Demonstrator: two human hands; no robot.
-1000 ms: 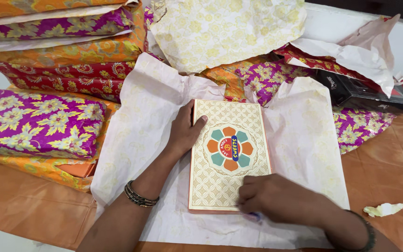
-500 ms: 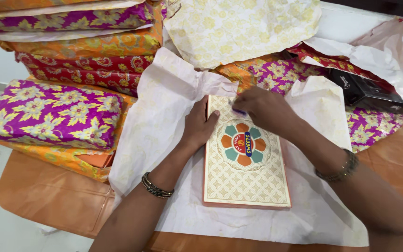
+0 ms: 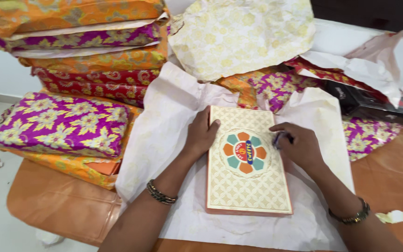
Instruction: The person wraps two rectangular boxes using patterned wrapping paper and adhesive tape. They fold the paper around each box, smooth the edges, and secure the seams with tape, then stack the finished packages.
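Note:
A flat cream box with a lattice pattern and a round flower emblem lies face up on a pale sheet of wrapping paper. My left hand rests on the box's left edge, thumb on the lid. My right hand sits at the box's right edge, fingers closed around a small blue object that is mostly hidden.
A stack of wrapped boxes in purple, orange and red paper stands at the left. A crumpled yellow floral sheet lies at the back. A black box sits at the right. A paper scrap lies near the brown table's right edge.
My right hand moved from the box's near right corner up to its top edge, then down to the middle of the right edge. The left hand stayed on the left edge.

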